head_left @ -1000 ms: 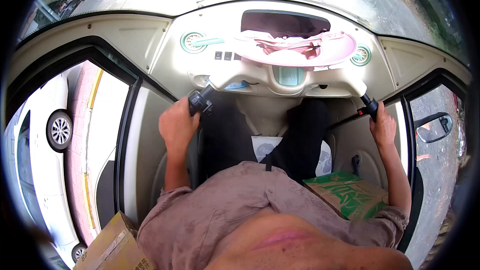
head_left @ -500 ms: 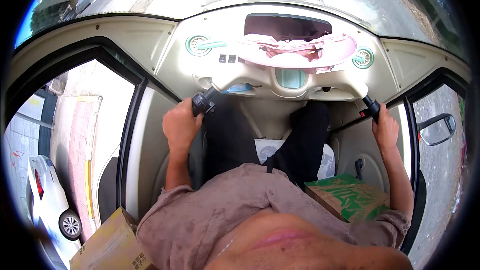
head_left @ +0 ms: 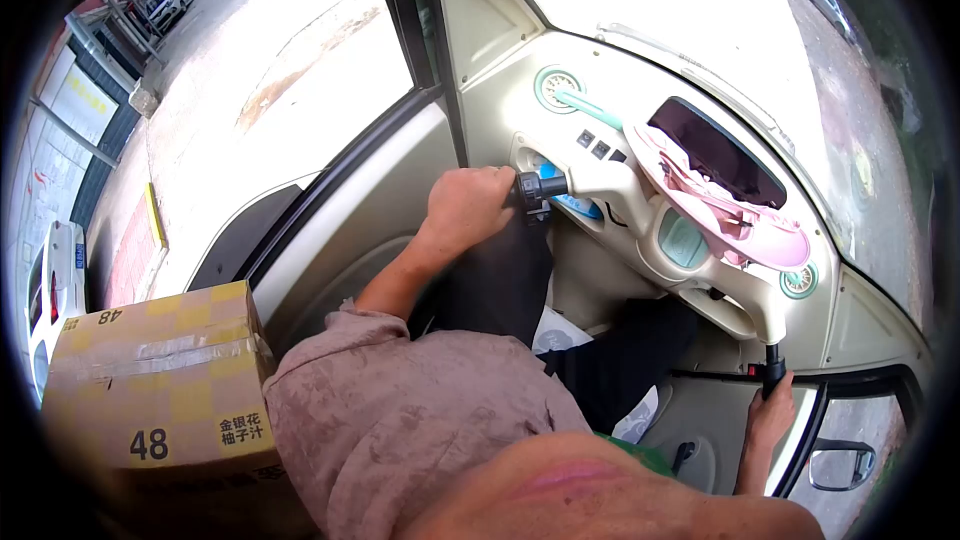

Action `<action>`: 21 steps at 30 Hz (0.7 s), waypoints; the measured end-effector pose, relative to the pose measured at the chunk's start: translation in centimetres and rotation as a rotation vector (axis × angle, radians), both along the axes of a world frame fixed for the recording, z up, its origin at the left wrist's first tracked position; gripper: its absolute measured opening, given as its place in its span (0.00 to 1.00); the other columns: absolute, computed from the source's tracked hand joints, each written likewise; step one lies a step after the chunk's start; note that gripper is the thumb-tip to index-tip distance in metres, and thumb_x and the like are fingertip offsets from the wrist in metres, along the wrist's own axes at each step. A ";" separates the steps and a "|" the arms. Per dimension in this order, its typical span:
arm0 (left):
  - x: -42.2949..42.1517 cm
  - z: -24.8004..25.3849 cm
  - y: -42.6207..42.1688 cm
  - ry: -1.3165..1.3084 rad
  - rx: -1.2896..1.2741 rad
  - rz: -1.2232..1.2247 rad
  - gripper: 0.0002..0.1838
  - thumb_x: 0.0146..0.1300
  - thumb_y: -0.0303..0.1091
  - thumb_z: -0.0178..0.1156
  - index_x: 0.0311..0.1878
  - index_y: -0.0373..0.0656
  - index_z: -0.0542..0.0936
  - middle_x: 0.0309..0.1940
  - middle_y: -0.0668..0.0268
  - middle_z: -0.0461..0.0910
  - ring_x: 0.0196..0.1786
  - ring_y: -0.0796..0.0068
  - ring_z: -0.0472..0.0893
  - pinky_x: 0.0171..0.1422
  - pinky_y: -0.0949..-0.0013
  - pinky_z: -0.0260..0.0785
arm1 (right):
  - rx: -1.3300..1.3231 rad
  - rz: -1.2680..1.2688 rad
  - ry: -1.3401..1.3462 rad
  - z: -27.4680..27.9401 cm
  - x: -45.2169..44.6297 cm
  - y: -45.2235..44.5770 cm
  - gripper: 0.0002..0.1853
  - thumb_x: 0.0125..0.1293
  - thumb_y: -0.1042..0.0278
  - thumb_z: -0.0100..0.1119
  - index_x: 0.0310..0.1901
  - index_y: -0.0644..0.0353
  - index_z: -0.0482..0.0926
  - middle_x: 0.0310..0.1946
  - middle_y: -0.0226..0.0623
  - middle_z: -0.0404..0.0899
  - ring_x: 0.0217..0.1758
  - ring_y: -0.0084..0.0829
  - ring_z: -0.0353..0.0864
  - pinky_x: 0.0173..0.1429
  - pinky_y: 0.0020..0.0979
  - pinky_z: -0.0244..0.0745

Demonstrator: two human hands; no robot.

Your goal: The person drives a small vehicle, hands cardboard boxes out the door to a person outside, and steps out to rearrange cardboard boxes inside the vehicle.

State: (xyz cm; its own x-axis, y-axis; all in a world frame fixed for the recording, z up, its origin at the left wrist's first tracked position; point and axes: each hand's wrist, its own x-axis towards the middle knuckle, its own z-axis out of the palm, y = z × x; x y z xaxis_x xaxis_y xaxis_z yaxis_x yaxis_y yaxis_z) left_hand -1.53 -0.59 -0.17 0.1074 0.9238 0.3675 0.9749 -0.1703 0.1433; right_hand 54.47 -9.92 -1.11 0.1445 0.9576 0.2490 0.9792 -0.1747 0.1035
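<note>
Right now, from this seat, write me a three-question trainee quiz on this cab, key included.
1. True or false: the left hand is off the handlebar.
2. Which number is printed on the cardboard box: A) 24, B) 48 or C) 96?
3. Fill the gap: the visor hat beside the dark dashboard panel is coloured ____.

Key: 1. False; it grips the handlebar's left end. 2. B. 3. Pink.

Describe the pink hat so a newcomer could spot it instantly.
Find the cream dashboard, then the dark panel set into it. Beside that panel, toward the handlebar gripped by the left hand and right hand, is the pink hat. Its pink fabric and smooth brim stand out from the mint-green vents.
</note>
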 end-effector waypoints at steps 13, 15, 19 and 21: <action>0.4 0.5 0.5 -0.002 -0.058 0.050 0.14 0.47 0.35 0.71 0.34 0.44 0.78 0.28 0.61 0.82 0.34 0.53 0.84 0.37 0.54 0.76 | -0.059 -0.035 -0.014 -0.8 0.5 -0.7 0.28 0.56 0.75 0.66 0.59 0.62 0.68 0.41 0.55 0.82 0.41 0.60 0.82 0.43 0.55 0.76; 0.7 0.3 0.5 -0.010 -0.071 0.043 0.14 0.47 0.35 0.71 0.34 0.44 0.78 0.28 0.61 0.82 0.34 0.53 0.84 0.37 0.53 0.76 | -0.070 -0.051 -0.022 -0.6 0.7 -0.3 0.28 0.56 0.76 0.66 0.59 0.62 0.67 0.40 0.55 0.82 0.42 0.59 0.82 0.43 0.54 0.76; 0.3 0.3 1.1 -0.017 -0.023 0.010 0.14 0.46 0.35 0.72 0.35 0.44 0.78 0.28 0.60 0.82 0.33 0.52 0.83 0.37 0.53 0.75 | -0.045 -0.040 -0.004 0.3 -0.4 -0.2 0.28 0.57 0.76 0.67 0.58 0.61 0.67 0.40 0.54 0.82 0.41 0.59 0.82 0.42 0.53 0.77; 0.4 0.7 0.9 -0.005 -0.039 0.009 0.14 0.46 0.35 0.72 0.35 0.44 0.78 0.28 0.60 0.82 0.33 0.52 0.83 0.37 0.53 0.75 | -0.048 -0.034 -0.004 0.4 -0.3 -0.3 0.28 0.56 0.76 0.67 0.58 0.60 0.67 0.40 0.53 0.83 0.41 0.59 0.83 0.42 0.53 0.78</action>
State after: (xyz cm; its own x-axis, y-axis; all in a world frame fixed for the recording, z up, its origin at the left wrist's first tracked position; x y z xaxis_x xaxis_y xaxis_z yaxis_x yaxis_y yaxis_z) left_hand -1.15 0.27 0.56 0.0974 0.9384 0.3316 0.9755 -0.1561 0.1550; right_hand 54.12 -10.25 -0.74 0.1759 0.9630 0.2040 0.9724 -0.2023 0.1165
